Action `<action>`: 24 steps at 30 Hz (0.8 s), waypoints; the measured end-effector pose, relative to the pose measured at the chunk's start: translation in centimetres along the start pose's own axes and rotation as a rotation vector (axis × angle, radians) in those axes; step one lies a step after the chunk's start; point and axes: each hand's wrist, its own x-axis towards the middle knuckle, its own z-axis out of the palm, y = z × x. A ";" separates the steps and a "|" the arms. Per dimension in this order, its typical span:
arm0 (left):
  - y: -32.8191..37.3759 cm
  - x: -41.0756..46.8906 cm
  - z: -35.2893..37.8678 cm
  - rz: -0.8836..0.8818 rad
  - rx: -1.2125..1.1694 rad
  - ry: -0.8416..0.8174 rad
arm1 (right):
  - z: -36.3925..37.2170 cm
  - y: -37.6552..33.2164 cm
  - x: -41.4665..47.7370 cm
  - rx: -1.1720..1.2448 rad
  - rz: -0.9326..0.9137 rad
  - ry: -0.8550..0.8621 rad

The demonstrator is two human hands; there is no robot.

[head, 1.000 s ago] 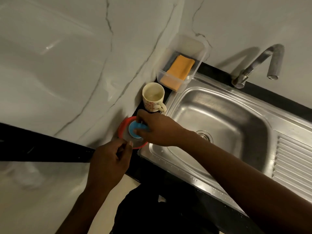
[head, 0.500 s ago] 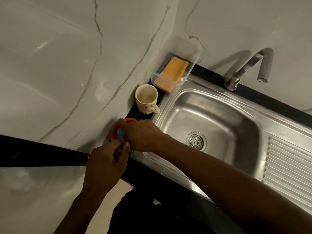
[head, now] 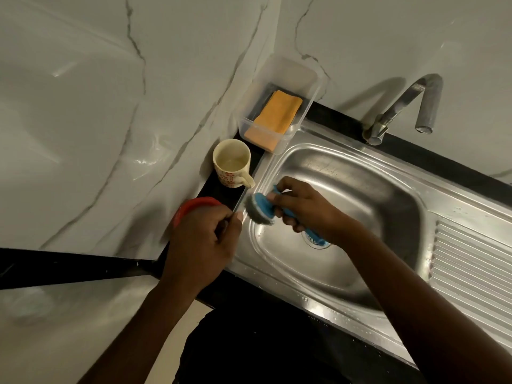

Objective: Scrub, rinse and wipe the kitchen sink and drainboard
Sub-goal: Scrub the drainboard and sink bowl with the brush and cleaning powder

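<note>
Steel-wool scrubber (head: 260, 211) with a blue handle is held over the left end of the sink (head: 382, 195), just clear of the basin wall.

Head view:
- Right hand (head: 304, 210) grips the scrubber, fingers (head: 279, 187) wrapped tight round the handle.
- Left hand (head: 205, 241) has its fingers curled over the rim of a red dish (head: 194, 205) on the black counter (head: 221, 194). The hold is blurred.
- Mug (head: 232, 163) stands just behind the dish. A clear tub (head: 293, 79) holding an orange cloth (head: 279, 113) sits beyond it.
- Drainboard (head: 471, 273) lies to the right, well apart from both hands.

Risks, as judged: a wide stroke along the left rim could strike the mug. The dish may slide or tip if the left hand lets go carelessly. Steel wool pressed hard could mark the basin.

Orientation: the scrubber's long axis runs diagonally. Its wire head points up-left toward the dish, and the handle tail trails down-right toward the drain.
</note>
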 end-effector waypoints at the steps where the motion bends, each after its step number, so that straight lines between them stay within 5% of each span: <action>1: 0.5 0.4 0.5 0.019 0.004 -0.009 | -1.2 1.0 -0.5 0.043 0.015 0.042; 10: 4.0 3.3 5.9 0.123 -0.019 -0.178 | -8.0 9.1 -3.4 0.549 0.090 0.613; 15: 4.6 4.7 8.1 0.184 0.017 -0.238 | -10.2 9.8 -0.2 -0.175 -0.082 0.799; 19: 4.4 5.2 9.2 0.190 0.043 -0.257 | -11.7 9.1 5.4 -0.808 -0.299 0.731; 24: 3.2 5.4 9.8 0.159 0.053 -0.243 | -11.9 10.4 12.2 -1.195 -0.524 0.556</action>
